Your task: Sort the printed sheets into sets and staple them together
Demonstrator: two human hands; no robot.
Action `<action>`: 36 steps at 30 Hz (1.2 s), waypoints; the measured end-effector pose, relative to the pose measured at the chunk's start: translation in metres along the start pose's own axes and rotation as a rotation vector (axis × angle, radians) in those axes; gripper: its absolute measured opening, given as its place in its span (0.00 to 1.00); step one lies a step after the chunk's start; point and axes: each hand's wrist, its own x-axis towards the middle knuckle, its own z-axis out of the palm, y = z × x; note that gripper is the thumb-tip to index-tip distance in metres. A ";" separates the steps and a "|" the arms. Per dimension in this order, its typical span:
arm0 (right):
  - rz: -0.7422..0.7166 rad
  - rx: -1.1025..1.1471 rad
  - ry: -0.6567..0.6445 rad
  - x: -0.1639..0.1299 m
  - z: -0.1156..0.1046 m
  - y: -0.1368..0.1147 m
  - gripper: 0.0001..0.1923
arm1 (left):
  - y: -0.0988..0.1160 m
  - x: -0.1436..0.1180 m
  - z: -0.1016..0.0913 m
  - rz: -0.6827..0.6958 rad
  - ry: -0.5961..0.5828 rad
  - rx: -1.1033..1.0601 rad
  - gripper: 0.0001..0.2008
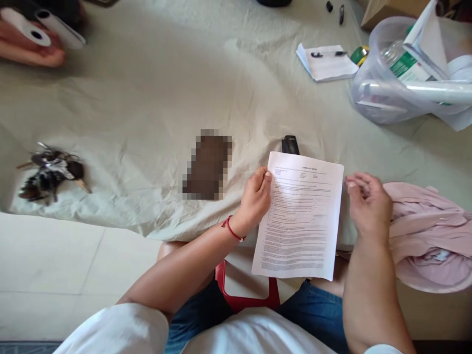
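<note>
The left hand [255, 197] had the printed sheet [300, 216] pinched at its upper left corner, thumb on top, fingers curled behind. The sheet hung past the near edge of the cloth-covered bed [147, 98], its top resting over that edge and its lower half out over the lap and the red stool [245, 292]. Its long axis ran away from the person toward the far side, tipped a little to the right at the top.

The right hand [368, 206] held nothing: fingers loosely bent, just off the sheet's right edge, apart from the paper by a narrow gap. So the sheet lay directly to the left of that free hand, at the same height, with its long right edge facing the fingertips. The left hand was the one on the paper; the right was near but not touching.

A black stapler [290, 144] peeked out just behind the sheet's top edge. Pink cloth [427, 236] was bunched at the bed's near right. A bunch of keys [51, 172] sat near the left edge, a notepad with a pen [326, 61] toward the far right, beside a plastic bag [401, 73] of supplies.
</note>
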 end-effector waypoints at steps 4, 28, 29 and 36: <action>-0.148 -0.125 0.087 0.001 0.001 -0.036 0.20 | -0.002 -0.006 0.006 -0.014 -0.074 0.017 0.21; -0.563 -0.392 -0.294 -0.003 0.060 -0.087 0.21 | -0.014 -0.002 0.019 0.099 -0.102 0.126 0.17; -0.561 -0.391 -0.275 -0.003 0.059 -0.088 0.21 | -0.013 -0.002 0.020 0.093 -0.102 0.127 0.17; -0.522 -0.371 -0.297 -0.003 0.054 -0.092 0.21 | -0.009 -0.004 0.022 0.070 -0.070 0.124 0.16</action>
